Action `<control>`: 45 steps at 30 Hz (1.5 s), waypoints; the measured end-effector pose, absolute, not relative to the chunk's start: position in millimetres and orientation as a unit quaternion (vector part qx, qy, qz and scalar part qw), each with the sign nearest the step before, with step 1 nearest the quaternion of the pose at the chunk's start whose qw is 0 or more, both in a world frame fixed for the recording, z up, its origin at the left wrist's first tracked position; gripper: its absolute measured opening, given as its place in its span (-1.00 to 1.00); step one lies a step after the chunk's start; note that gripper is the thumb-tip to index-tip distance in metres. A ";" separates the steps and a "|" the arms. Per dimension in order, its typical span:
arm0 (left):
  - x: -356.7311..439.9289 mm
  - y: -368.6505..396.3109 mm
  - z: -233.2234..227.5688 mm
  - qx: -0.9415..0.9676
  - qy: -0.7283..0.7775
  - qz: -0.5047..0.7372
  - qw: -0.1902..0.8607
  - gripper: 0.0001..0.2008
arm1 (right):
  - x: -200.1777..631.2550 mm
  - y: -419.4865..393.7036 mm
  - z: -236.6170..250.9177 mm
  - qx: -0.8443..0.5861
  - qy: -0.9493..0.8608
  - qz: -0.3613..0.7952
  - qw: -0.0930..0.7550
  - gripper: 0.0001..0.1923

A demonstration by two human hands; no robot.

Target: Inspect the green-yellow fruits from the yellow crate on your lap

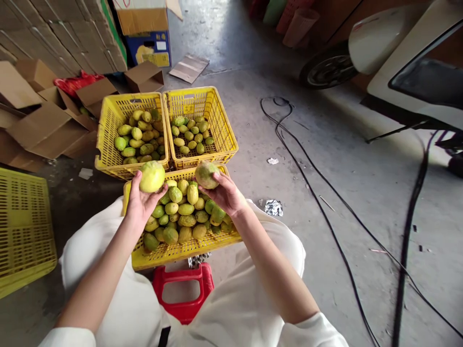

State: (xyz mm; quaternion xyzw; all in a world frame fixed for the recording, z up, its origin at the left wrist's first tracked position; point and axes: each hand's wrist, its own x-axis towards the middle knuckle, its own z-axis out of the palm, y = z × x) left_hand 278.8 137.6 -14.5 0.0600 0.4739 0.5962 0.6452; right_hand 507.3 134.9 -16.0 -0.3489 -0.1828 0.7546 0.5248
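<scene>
My left hand (142,202) is closed around a pale yellow-green fruit (152,176), smooth and rounded. In my right hand (227,193) is a duller green-brown fruit (206,174), gripped between thumb and fingers. Both are held up over the near yellow crate (170,259), which is heaped with green and yellow oval fruits (185,220). Beyond it stand a far left crate (103,130) with a pile of similar fruits and a far right crate (224,130) holding fewer. My fingertips under each fruit are partly hidden.
Between my legs is a red plastic stool (186,313). Another yellow crate (23,231) stands at left, with open cardboard boxes (47,125) behind it. Black cables (307,168) snake over the floor at right, near a white scooter (408,62). Crumpled foil (274,207) lies beside my knee.
</scene>
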 end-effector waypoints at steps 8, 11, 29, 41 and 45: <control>275.9 141.0 -6.6 0.042 0.456 0.627 0.630 -0.71 | 508.2 139.9 -27.3 -0.374 -0.140 0.724 0.563 -0.66; 274.7 141.0 -10.3 0.045 0.478 0.612 0.629 -0.69 | 509.7 140.8 -28.9 -0.387 -0.111 0.722 0.563 -0.68; 282.1 133.3 11.7 0.025 0.418 0.561 0.714 -0.62 | 510.3 139.0 -15.8 -0.316 -0.139 0.766 0.542 -0.63; 295.0 131.7 4.2 0.040 0.431 0.538 0.723 -0.47 | 507.8 141.0 -36.8 -0.311 -0.086 0.784 0.529 -0.76; 293.9 129.6 4.4 0.027 0.436 0.539 0.720 -0.54 | 504.6 139.1 -31.7 -0.312 -0.107 0.785 0.525 -0.71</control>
